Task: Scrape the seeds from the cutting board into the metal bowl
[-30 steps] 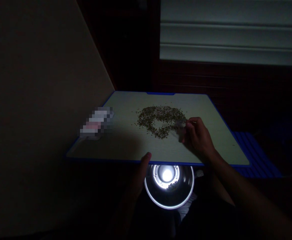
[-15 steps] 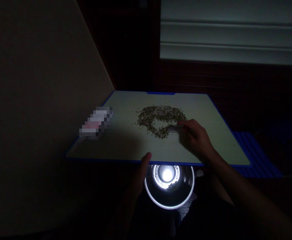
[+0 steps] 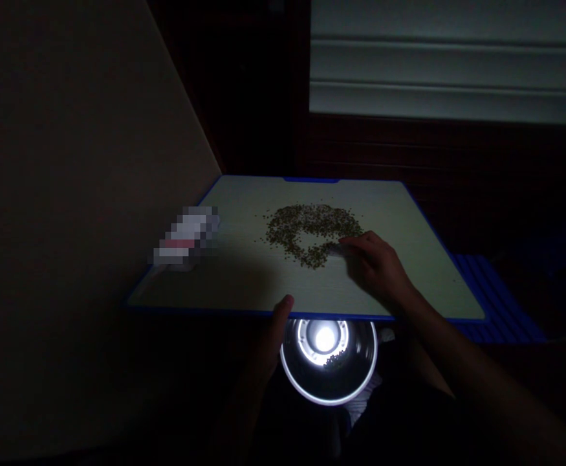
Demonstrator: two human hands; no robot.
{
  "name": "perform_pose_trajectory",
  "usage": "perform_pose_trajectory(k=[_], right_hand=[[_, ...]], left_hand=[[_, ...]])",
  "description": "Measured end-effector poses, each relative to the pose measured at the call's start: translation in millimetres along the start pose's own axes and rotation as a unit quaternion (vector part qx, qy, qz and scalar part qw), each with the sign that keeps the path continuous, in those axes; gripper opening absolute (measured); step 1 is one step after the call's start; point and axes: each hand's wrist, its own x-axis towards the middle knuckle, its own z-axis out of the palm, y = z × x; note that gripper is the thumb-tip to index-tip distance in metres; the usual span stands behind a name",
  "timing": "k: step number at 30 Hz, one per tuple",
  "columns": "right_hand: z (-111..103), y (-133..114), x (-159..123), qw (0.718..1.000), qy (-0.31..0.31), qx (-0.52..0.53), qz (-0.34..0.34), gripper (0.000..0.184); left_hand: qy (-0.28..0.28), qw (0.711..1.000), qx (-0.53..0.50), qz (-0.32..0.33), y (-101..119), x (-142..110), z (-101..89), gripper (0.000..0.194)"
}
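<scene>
A pale board with a blue rim [image 3: 244, 285] lies in front of me. Small greenish-brown beans or seeds [image 3: 306, 220] are spread over its middle in a ring around a bare patch. My right hand [image 3: 380, 262] reaches in from the right, thumb and fingers pinched together at the ring's near right side. A faint greyish thing shows under the fingertips, too dim to name. At the near edge, my left hand [image 3: 275, 330] has its thumb over the rim; its other fingers are hidden beneath. Below that edge is a shiny metal bowl [image 3: 328, 402] with some beans [image 3: 334, 359] inside.
A blurred white and pink packet-like thing [image 3: 185, 238] lies on the board's left side. A pale wall or panel [image 3: 69, 162] rises at the left. Blue slatted material [image 3: 500, 304] is beyond the right edge. The surroundings are very dark.
My right hand has shifted slightly left, its fingertips closer to the beans. My left hand, the board and the bowl look the same.
</scene>
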Motion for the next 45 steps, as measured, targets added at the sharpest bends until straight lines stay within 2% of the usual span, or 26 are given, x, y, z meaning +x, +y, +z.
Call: perform_pose_trajectory(k=[4,13,18,27,33,38,45], right_hand=[[0.1,1.8,-0.2,1.0,-0.01,-0.001,0.004,0.033],[-0.2,-1.4,-0.3,1.0,-0.019,0.016,0.005,0.035],[1.6,-1.7,-1.3,1.0,-0.007,0.03,0.003,0.031],[0.5,-3.1,1.5,0.999,-0.018,0.048,-0.002,0.031],[0.1,-4.3,0.9,0.997,-0.018,0.081,-0.006,0.029],[-0.9,-4.7,0.5,0.995,-0.029,0.091,-0.002,0.027],[-2.6,-6.8,-0.6,0.994,-0.051,0.093,0.015,0.028]], left_hand=[[0.069,0.996,0.019,0.049,7.8,-7.9,3.7,0.046],[0.065,0.996,0.017,0.055,10.0,-9.4,6.6,0.048],[0.086,0.994,0.022,0.07,7.5,-7.9,4.4,0.049],[0.037,0.999,-0.008,0.013,6.4,-5.7,5.1,0.042],[0.07,0.996,0.012,0.049,6.7,-6.0,5.2,0.043],[0.034,0.999,-0.016,0.021,6.9,-6.9,7.0,0.037],[0.043,0.999,0.007,0.021,9.0,-7.3,4.8,0.037]])
